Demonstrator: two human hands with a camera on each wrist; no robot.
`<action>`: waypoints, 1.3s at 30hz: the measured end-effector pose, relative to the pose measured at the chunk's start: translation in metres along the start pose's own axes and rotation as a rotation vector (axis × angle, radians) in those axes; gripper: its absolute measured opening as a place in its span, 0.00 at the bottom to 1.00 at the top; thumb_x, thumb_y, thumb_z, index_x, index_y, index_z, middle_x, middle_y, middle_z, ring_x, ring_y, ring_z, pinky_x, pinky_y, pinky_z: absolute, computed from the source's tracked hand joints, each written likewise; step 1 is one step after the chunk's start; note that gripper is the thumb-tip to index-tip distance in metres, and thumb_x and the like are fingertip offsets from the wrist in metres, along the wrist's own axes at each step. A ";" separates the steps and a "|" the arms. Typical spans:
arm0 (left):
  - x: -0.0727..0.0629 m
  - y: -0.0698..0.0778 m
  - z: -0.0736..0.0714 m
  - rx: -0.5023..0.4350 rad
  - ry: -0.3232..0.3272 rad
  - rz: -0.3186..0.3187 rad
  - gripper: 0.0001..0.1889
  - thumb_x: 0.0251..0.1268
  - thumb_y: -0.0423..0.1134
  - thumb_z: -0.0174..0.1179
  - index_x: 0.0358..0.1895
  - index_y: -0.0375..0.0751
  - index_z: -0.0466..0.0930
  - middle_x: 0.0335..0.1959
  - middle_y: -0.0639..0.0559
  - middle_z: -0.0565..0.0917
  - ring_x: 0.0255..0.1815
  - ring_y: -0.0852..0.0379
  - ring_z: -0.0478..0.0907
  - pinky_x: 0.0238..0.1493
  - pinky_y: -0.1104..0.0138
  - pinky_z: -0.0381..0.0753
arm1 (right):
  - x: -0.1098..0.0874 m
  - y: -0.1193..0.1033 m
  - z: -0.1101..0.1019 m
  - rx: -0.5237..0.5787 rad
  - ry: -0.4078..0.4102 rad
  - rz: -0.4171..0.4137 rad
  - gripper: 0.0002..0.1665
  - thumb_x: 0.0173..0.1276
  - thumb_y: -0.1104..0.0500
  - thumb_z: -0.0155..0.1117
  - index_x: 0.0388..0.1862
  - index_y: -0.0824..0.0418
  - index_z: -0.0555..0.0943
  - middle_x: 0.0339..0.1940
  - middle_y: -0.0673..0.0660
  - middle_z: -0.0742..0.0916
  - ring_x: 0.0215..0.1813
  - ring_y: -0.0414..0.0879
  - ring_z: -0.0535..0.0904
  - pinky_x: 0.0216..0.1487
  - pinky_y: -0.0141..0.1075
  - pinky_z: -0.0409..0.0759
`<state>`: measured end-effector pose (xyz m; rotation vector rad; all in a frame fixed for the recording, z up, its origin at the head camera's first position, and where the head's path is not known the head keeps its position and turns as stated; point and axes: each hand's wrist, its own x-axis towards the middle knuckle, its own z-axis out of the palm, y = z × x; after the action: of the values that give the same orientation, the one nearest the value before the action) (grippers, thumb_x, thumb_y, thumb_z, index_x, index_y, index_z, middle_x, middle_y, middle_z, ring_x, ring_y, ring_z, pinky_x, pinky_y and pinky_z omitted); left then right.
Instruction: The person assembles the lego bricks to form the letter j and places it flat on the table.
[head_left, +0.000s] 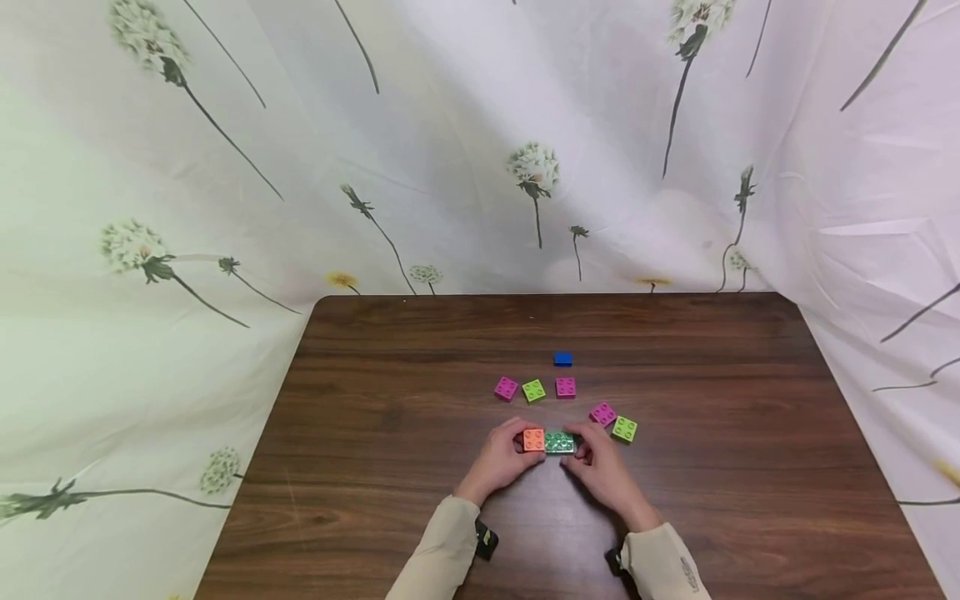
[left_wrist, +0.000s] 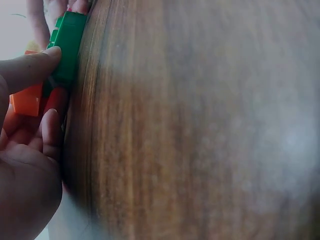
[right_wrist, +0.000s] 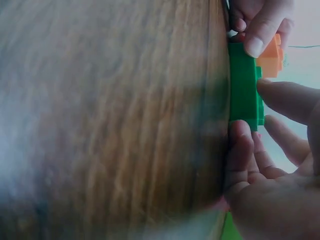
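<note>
A long green building brick [head_left: 559, 442] lies flat on the wooden table, studs up. A square orange brick [head_left: 533, 440] sits on top of its left end. My left hand [head_left: 502, 458] pinches the green brick at that end, its thumb [left_wrist: 52, 54] against the near side; the hidden fingertips are behind. From the right, my right hand [head_left: 603, 471] grips the other end of the green brick [right_wrist: 243, 87], with fingertips at its end face and by its studs.
Beyond the hands lie loose square bricks: a magenta brick [head_left: 506, 388], a lime brick [head_left: 533, 391], another magenta brick [head_left: 566, 387] and a blue brick [head_left: 562, 359]. Right of these, a magenta brick [head_left: 602, 414] and a lime brick [head_left: 625, 429] lie near my right hand. A floral curtain [head_left: 465, 167] hangs behind the table [head_left: 360, 500].
</note>
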<state>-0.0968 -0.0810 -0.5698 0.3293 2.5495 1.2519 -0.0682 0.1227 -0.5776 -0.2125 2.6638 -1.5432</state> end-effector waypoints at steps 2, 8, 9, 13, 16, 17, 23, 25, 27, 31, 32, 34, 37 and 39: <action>0.000 -0.001 0.000 0.005 0.003 -0.002 0.19 0.55 0.41 0.70 0.51 0.48 0.81 0.42 0.58 0.79 0.37 0.65 0.71 0.39 0.73 0.71 | -0.002 -0.002 -0.002 -0.005 0.014 -0.020 0.26 0.54 0.68 0.72 0.54 0.61 0.79 0.49 0.56 0.80 0.39 0.43 0.74 0.40 0.30 0.73; 0.001 -0.001 0.000 0.005 0.010 -0.015 0.19 0.55 0.42 0.70 0.52 0.47 0.80 0.43 0.57 0.79 0.38 0.64 0.71 0.39 0.72 0.71 | -0.003 -0.008 -0.017 0.008 0.148 -0.115 0.21 0.56 0.69 0.71 0.50 0.64 0.81 0.38 0.56 0.81 0.34 0.39 0.73 0.33 0.30 0.73; 0.000 -0.001 0.000 0.002 0.012 -0.018 0.19 0.55 0.42 0.70 0.52 0.47 0.80 0.43 0.57 0.79 0.37 0.64 0.71 0.39 0.72 0.71 | -0.003 -0.009 -0.021 0.017 0.184 -0.131 0.20 0.56 0.69 0.71 0.49 0.65 0.81 0.37 0.57 0.81 0.33 0.39 0.72 0.32 0.29 0.73; -0.001 -0.002 0.002 -0.017 0.023 -0.025 0.20 0.55 0.41 0.70 0.52 0.47 0.80 0.42 0.56 0.79 0.36 0.64 0.71 0.37 0.73 0.71 | -0.004 -0.004 -0.034 0.014 0.340 -0.123 0.17 0.56 0.69 0.71 0.46 0.66 0.82 0.33 0.58 0.81 0.31 0.38 0.70 0.29 0.28 0.70; -0.001 -0.003 0.004 -0.032 0.025 -0.035 0.20 0.55 0.40 0.70 0.52 0.47 0.80 0.41 0.57 0.79 0.35 0.65 0.71 0.36 0.73 0.71 | -0.005 0.004 -0.044 0.025 0.416 -0.009 0.17 0.58 0.68 0.70 0.47 0.65 0.81 0.35 0.59 0.81 0.32 0.38 0.70 0.30 0.26 0.68; -0.001 -0.003 0.004 -0.037 0.024 -0.035 0.20 0.55 0.40 0.70 0.52 0.46 0.79 0.41 0.56 0.78 0.35 0.64 0.71 0.36 0.73 0.71 | -0.006 0.007 -0.046 0.033 0.431 0.032 0.17 0.58 0.67 0.69 0.48 0.65 0.81 0.37 0.60 0.81 0.32 0.39 0.70 0.30 0.25 0.67; -0.001 -0.002 0.005 -0.034 0.016 -0.053 0.20 0.56 0.41 0.69 0.53 0.46 0.79 0.42 0.57 0.78 0.37 0.65 0.71 0.37 0.72 0.71 | -0.011 0.025 -0.058 -0.018 0.336 0.265 0.24 0.63 0.60 0.67 0.58 0.64 0.75 0.50 0.61 0.80 0.45 0.46 0.73 0.42 0.26 0.69; -0.001 -0.001 0.006 -0.032 0.014 -0.056 0.20 0.57 0.41 0.69 0.54 0.46 0.78 0.42 0.58 0.78 0.38 0.65 0.71 0.38 0.73 0.71 | -0.011 0.029 -0.060 -0.052 0.257 0.288 0.29 0.64 0.57 0.67 0.61 0.64 0.72 0.54 0.62 0.78 0.49 0.50 0.72 0.48 0.33 0.70; -0.001 -0.001 0.006 -0.032 0.013 -0.056 0.20 0.57 0.41 0.69 0.54 0.46 0.78 0.42 0.58 0.77 0.38 0.65 0.71 0.38 0.73 0.72 | -0.011 0.030 -0.060 -0.080 0.197 0.284 0.32 0.64 0.56 0.67 0.63 0.65 0.70 0.57 0.64 0.77 0.53 0.53 0.71 0.51 0.40 0.70; -0.001 -0.001 0.005 -0.037 0.013 -0.060 0.20 0.57 0.41 0.69 0.53 0.46 0.78 0.42 0.58 0.77 0.38 0.65 0.71 0.38 0.73 0.72 | -0.010 0.031 -0.059 -0.126 0.166 0.238 0.33 0.61 0.59 0.69 0.63 0.67 0.70 0.58 0.67 0.76 0.54 0.57 0.71 0.52 0.47 0.69; -0.001 -0.001 0.005 -0.036 0.012 -0.062 0.20 0.57 0.41 0.69 0.53 0.46 0.78 0.42 0.58 0.77 0.38 0.65 0.71 0.38 0.73 0.71 | -0.010 0.031 -0.059 -0.136 0.174 0.224 0.33 0.60 0.60 0.69 0.62 0.68 0.71 0.57 0.67 0.77 0.54 0.58 0.71 0.52 0.47 0.69; -0.002 -0.001 0.005 -0.040 0.009 -0.067 0.20 0.57 0.41 0.69 0.54 0.47 0.78 0.42 0.58 0.77 0.38 0.65 0.71 0.39 0.72 0.71 | -0.009 0.032 -0.058 -0.153 0.187 0.201 0.31 0.59 0.62 0.70 0.60 0.68 0.73 0.56 0.68 0.77 0.53 0.58 0.72 0.51 0.47 0.69; -0.002 -0.001 0.005 -0.049 0.012 -0.066 0.20 0.57 0.41 0.69 0.54 0.46 0.78 0.42 0.58 0.77 0.39 0.64 0.71 0.39 0.72 0.71 | -0.008 0.034 -0.056 -0.165 0.201 0.169 0.29 0.57 0.63 0.72 0.58 0.68 0.75 0.54 0.68 0.78 0.52 0.58 0.72 0.50 0.46 0.67; -0.002 -0.001 0.005 -0.061 0.016 -0.061 0.20 0.57 0.40 0.69 0.53 0.46 0.79 0.42 0.57 0.77 0.39 0.64 0.71 0.39 0.72 0.71 | -0.008 0.035 -0.055 -0.167 0.208 0.155 0.27 0.57 0.64 0.72 0.56 0.67 0.76 0.53 0.67 0.78 0.52 0.58 0.72 0.50 0.46 0.67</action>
<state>-0.0932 -0.0791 -0.5734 0.2281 2.5087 1.3111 -0.0703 0.1881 -0.5809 0.1530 2.8884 -1.3677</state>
